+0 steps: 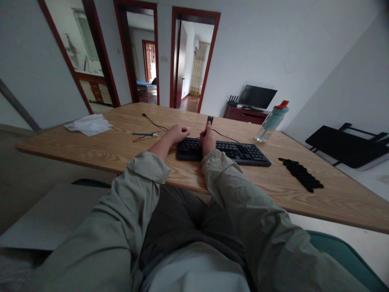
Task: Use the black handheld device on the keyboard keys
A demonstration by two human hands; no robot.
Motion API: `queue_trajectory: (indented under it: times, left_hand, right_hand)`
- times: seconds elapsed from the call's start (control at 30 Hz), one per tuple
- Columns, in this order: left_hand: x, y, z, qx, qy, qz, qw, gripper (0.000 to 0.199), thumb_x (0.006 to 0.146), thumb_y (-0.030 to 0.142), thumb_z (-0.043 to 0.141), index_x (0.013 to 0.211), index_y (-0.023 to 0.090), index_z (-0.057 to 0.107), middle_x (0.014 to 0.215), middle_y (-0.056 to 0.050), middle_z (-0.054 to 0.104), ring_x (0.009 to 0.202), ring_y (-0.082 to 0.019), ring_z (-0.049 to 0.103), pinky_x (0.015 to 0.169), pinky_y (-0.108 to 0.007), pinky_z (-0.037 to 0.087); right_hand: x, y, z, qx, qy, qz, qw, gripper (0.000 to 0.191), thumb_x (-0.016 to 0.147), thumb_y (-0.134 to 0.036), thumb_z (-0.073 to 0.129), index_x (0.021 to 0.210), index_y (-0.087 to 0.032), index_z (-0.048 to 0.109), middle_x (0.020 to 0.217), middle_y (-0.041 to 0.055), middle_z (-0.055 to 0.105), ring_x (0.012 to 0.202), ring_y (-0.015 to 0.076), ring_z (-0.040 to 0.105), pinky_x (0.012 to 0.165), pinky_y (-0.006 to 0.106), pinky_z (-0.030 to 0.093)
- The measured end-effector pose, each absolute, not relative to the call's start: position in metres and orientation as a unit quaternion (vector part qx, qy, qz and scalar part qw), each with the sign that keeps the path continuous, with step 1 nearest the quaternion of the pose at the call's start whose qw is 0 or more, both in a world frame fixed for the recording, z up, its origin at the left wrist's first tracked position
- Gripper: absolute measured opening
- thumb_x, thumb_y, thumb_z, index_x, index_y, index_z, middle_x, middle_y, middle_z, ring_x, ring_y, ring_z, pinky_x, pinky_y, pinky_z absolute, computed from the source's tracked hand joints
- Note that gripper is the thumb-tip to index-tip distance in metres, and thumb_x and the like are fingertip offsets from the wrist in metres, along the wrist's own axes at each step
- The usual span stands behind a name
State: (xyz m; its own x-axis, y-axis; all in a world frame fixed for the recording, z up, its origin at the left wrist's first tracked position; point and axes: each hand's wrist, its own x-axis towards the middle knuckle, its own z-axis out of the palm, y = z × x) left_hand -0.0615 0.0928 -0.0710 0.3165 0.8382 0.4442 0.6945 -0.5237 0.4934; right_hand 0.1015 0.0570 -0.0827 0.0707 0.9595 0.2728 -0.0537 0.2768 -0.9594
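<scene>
A black keyboard (pixel 243 152) lies on the wooden table in front of me, its middle partly covered by my right hand. My right hand (pixel 208 140) is closed around a small black object (pixel 210 119), which stands upright with its top end showing above the thumb. What kind of object it is, I cannot make out. Beside the keyboard's back left corner, my left hand (pixel 178 134) is curled, and whatever is in its fingers is hidden. A thin black cable (pixel 154 123) runs behind the hands. Left of them lies a slim blue stick with a pale tip (pixel 144 134).
On the table (pixel 136 156) are a crumpled white cloth (pixel 89 124) at the far left, a clear bottle with a red lid (pixel 271 121) at the back right, and a flat black ridged bundle (pixel 300 174) at the right. A television (pixel 257 96) stands on a cabinet beyond.
</scene>
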Motion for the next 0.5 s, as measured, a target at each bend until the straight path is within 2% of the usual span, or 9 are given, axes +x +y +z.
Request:
queue_trajectory:
  times: [0.1,0.2,0.33,0.4,0.5]
  left_hand:
    - [-0.061,0.092,-0.071,0.806,0.475,0.338,0.097,0.033,0.080,0.037,0.053,0.074,0.011,0.073,0.063,-0.003,0.062,0.060,-0.015,0.049,0.059,-0.028,0.033]
    - [-0.061,0.093,-0.072,0.810,0.475,0.331,0.094,0.034,0.081,0.038,0.053,0.076,0.012,0.073,0.065,-0.003,0.064,0.062,-0.015,0.051,0.060,-0.028,0.035]
    - [-0.060,0.094,-0.074,0.815,0.473,0.321,0.098,0.032,0.081,0.038,0.054,0.078,0.012,0.074,0.070,-0.004,0.067,0.064,-0.016,0.053,0.062,-0.028,0.036]
    - [-0.060,0.093,-0.074,0.817,0.470,0.318,0.104,0.032,0.081,0.037,0.054,0.078,0.012,0.074,0.070,-0.004,0.067,0.065,-0.016,0.053,0.062,-0.028,0.037]
    - [-0.058,0.089,-0.071,0.819,0.466,0.314,0.118,0.031,0.080,0.037,0.055,0.079,0.012,0.074,0.072,-0.005,0.068,0.067,-0.016,0.055,0.063,-0.028,0.037]
  right_hand:
    - [0.112,0.059,-0.082,-0.414,-0.485,0.450,0.625,0.058,0.079,-0.079,0.037,0.063,-0.024,0.044,0.049,-0.0051,0.035,0.043,0.0113,0.035,0.046,0.027,0.037]
    - [0.131,0.056,-0.082,-0.407,-0.586,0.450,0.537,0.053,0.074,-0.072,0.053,0.064,-0.021,0.055,0.059,-0.0003,0.052,0.055,0.0134,0.050,0.058,0.028,0.044]
    - [0.158,0.042,-0.079,-0.416,-0.748,0.289,0.429,0.050,0.079,-0.064,0.057,0.067,-0.016,0.065,0.067,0.0025,0.060,0.068,0.0148,0.053,0.066,0.027,0.042]
    - [0.167,0.035,-0.076,-0.412,-0.761,0.264,0.426,0.051,0.084,-0.063,0.053,0.070,-0.016,0.066,0.069,0.0025,0.060,0.067,0.0141,0.052,0.064,0.027,0.041]
    - [0.176,0.027,-0.069,-0.425,-0.730,0.297,0.446,0.048,0.084,-0.062,0.054,0.075,-0.016,0.065,0.061,0.0003,0.056,0.055,0.0116,0.047,0.053,0.026,0.037]
